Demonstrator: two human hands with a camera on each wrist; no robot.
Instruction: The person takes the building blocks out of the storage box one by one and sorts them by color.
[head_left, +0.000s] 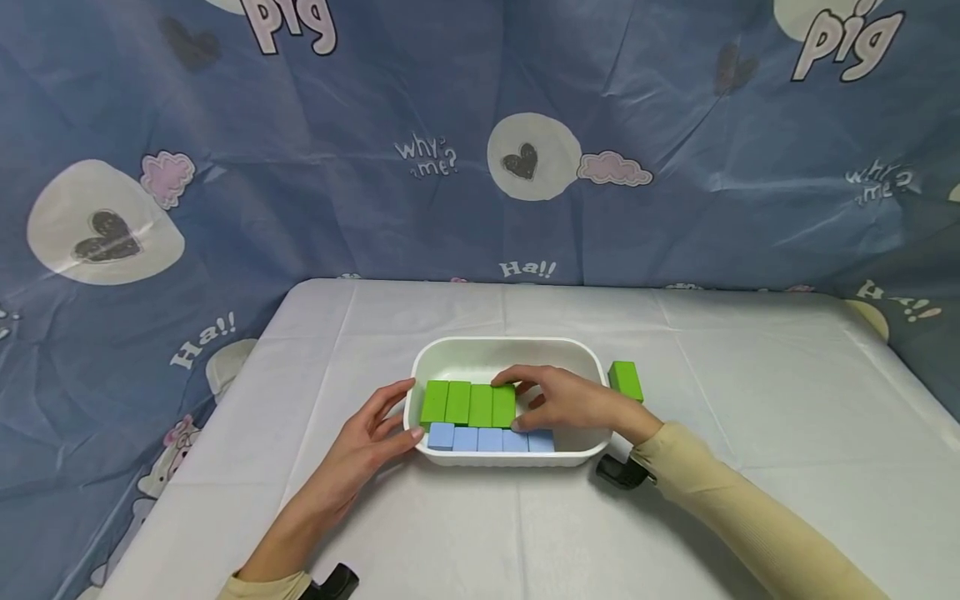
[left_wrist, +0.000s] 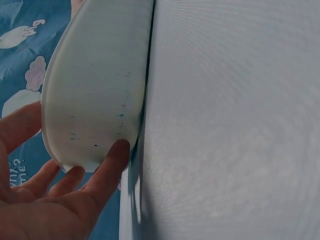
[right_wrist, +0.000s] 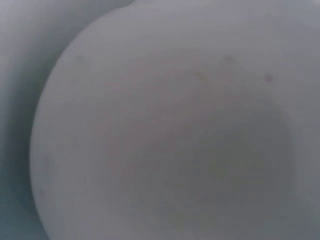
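"So, what lay nearest?"

"The left hand (head_left: 367, 437), fingers spread and lightly bent, touched the left end of the white tub (head_left: 506, 459) and had hold of no block. Inside the near wall sat five light-blue blocks (head_left: 491, 440) in a row."

"And the right hand (head_left: 558, 398)?"

"It reached in over the right end. Thumb and forefinger, parted by about the block's length, pinched the rightmost green block (head_left: 503, 407) at its near and far ends. That block lay within the tub, fourth in a row of green blocks (head_left: 458, 402) just beyond the blue. The right wrist view was blurred and showed no grip."

"How was such a step best done?"

"Presumably with the block kept level and flush against its left neighbour, the left hand steadying the tub."

"What stood in the way?"

"The blue row probably cramped the thumb, and the right hand hid part of the tub floor. Outside the right end, a loose green block (head_left: 626, 381) sat just beside the right wrist; a careless withdrawal might have knocked it. Farther off, the white tablecloth (head_left: 420, 310) ran back to a blue printed curtain (head_left: 360, 217)."
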